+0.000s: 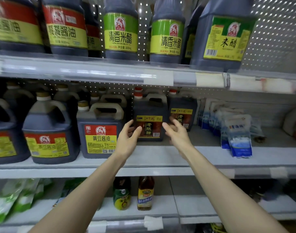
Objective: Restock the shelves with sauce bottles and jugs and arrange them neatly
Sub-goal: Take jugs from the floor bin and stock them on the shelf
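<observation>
The dark plastic jug with a brown and yellow label (150, 115) stands upright on the white middle shelf (160, 157), set back from the front edge. It has a red cap and a pale handle on top. The left hand (128, 137) is at its left side and the right hand (176, 134) is at its right side, so the jug is between the two palms. Both hands are wide, with the fingers nearly straight and a little spread, and they hold nothing. The left thumb lies in front of the left edge of the label, and the right fingertips are at the right edge of the jug. Whether they really touch it, I cannot tell.

Just behind it, to the right, stands a second dark jug with the same label (181, 111). Just beside it on the left is a larger dark jug with a red and yellow label (100, 132). To the right, well apart, several white and blue plastic bags (238, 137) lean on the same shelf.

On the upper shelf (93, 69) stand dark bottles with green and yellow labels (121, 31). On the lower shelf (194, 204) stand a small bottle with a green label (122, 195) and a small amber bottle (145, 194) just beside it. Green bags (12, 199) lie further left.
</observation>
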